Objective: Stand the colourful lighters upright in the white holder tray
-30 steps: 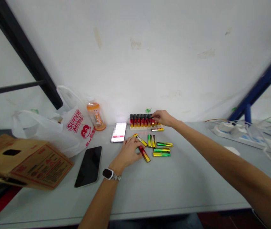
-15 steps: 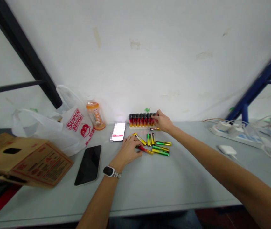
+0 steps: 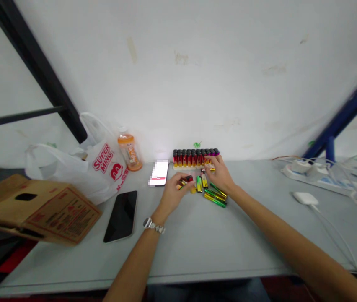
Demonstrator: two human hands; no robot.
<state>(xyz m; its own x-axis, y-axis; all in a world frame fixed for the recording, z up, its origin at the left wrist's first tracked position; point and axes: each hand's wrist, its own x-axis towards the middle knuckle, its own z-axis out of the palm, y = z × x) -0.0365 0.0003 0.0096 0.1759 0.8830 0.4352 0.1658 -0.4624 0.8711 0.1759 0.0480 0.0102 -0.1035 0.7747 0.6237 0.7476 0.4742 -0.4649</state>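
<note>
My left hand (image 3: 172, 191) is closed in a pinch on a red and yellow lighter (image 3: 190, 178), just above the table. Fingers of my right hand (image 3: 218, 172) close over a lighter (image 3: 203, 170) lying in front of the rack; the hand covers much of it. Behind stands a pale rack (image 3: 178, 167) packed with upright red and yellow lighters (image 3: 189, 158) with black tops, a few purple at the right end. Between and below my hands lie several loose green and yellow lighters (image 3: 215, 198). Another pair of lighters (image 3: 199, 184) lies close to the rack.
To the left are a lit phone (image 3: 159, 173), a dark phone (image 3: 121, 216), an orange drink bottle (image 3: 130, 152), a white plastic bag (image 3: 81, 174) and a cardboard box (image 3: 55, 214). A power strip (image 3: 323, 183) and white charger (image 3: 305, 198) lie right. The wall rises behind the rack.
My left hand has lifted the red and yellow lighter off the table. My right hand has come down from the rack's right end to the lighter lying before it. Loose lighters have shifted.
</note>
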